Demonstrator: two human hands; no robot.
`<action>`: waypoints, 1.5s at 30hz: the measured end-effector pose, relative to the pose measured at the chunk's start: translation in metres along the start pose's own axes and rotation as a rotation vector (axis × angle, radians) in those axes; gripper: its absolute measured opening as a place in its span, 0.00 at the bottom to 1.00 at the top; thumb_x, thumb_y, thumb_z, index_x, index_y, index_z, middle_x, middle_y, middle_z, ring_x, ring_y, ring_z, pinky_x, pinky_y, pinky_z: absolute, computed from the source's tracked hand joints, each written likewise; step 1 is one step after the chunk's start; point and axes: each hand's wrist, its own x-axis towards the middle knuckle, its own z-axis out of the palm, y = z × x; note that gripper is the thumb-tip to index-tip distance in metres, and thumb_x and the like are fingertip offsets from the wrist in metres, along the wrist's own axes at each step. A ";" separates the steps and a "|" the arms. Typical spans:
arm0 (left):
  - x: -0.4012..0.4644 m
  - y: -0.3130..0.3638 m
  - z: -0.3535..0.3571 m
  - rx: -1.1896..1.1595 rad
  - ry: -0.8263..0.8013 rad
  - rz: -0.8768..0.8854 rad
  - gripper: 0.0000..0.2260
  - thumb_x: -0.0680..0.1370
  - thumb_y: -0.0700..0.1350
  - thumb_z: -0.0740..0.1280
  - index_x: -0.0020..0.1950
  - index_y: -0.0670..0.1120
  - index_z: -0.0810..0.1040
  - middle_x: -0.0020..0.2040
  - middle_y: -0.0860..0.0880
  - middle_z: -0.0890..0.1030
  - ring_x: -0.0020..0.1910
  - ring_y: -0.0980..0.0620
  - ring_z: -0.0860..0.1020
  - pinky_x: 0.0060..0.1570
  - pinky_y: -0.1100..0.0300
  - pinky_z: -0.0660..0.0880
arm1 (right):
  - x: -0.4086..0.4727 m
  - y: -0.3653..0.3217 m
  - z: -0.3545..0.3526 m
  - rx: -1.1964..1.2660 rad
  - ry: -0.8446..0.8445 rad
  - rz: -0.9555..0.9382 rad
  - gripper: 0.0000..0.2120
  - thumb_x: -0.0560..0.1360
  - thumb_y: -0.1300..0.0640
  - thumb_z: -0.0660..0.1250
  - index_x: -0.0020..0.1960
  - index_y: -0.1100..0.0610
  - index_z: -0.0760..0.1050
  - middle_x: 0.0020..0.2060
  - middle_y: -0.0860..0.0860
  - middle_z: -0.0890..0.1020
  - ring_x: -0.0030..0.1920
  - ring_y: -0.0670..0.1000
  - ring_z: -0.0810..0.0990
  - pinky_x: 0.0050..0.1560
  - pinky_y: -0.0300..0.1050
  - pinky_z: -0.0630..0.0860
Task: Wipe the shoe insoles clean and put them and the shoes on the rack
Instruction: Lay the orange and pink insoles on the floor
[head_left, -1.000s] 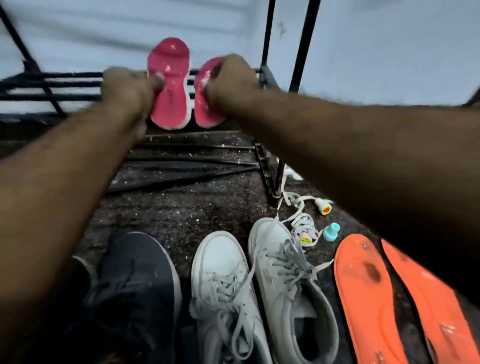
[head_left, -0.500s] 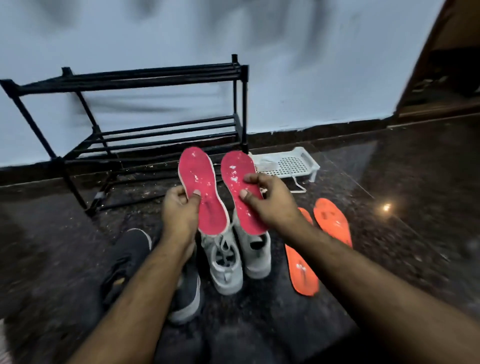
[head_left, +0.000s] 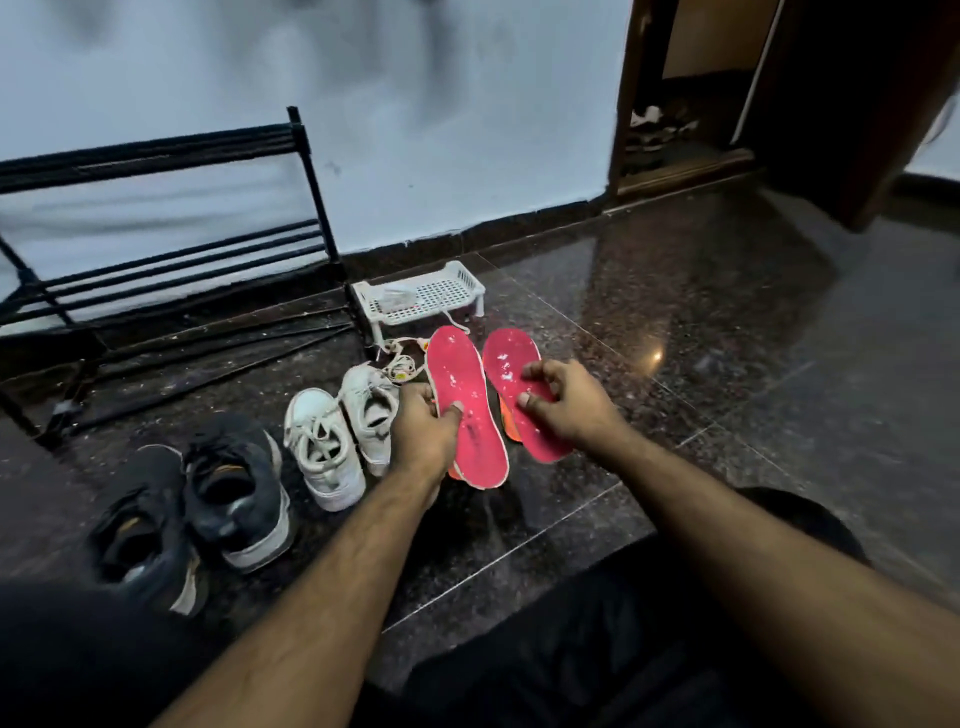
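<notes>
grip: left hand (head_left: 423, 434) pinches left pink insole (head_left: 466, 405); right hand (head_left: 563, 402) pinches right pink insole (head_left: 511, 374) | where: above floor, right of white shoes (head_left: 340, 431) | advice: wipe white specks off; support each underneath

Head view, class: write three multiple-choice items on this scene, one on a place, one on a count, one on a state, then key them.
1. Where do the white shoes stand?
A. on the rack
B. on the floor
C. in the tray

2. How many pink insoles are held?
A. one
B. two
C. four

3. The rack shelves hold:
A. nothing seen
B. shoes
C. insoles

Key: 1 B, they stand beside the black shoes. 2 B, left hand and right hand grip one each. 3 A, only bare bars show.
</notes>
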 end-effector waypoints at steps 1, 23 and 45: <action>0.000 -0.009 0.007 0.010 0.002 -0.008 0.11 0.75 0.41 0.73 0.50 0.51 0.72 0.48 0.44 0.84 0.47 0.42 0.83 0.52 0.44 0.80 | 0.001 0.009 0.000 0.000 0.000 0.007 0.19 0.74 0.53 0.74 0.64 0.52 0.78 0.55 0.54 0.75 0.49 0.50 0.78 0.51 0.34 0.67; 0.117 -0.075 0.245 0.326 -0.146 -0.055 0.18 0.76 0.41 0.70 0.62 0.43 0.67 0.53 0.40 0.82 0.51 0.39 0.81 0.53 0.49 0.77 | 0.147 0.192 0.024 -0.147 0.124 0.613 0.19 0.77 0.61 0.60 0.65 0.49 0.75 0.63 0.55 0.74 0.59 0.59 0.79 0.63 0.55 0.75; 0.082 -0.047 0.177 0.446 -0.021 0.046 0.20 0.81 0.48 0.66 0.65 0.37 0.68 0.60 0.34 0.78 0.59 0.34 0.77 0.56 0.47 0.71 | 0.135 0.115 0.050 -0.520 0.100 0.217 0.20 0.77 0.47 0.66 0.65 0.55 0.72 0.64 0.58 0.70 0.63 0.62 0.73 0.57 0.57 0.72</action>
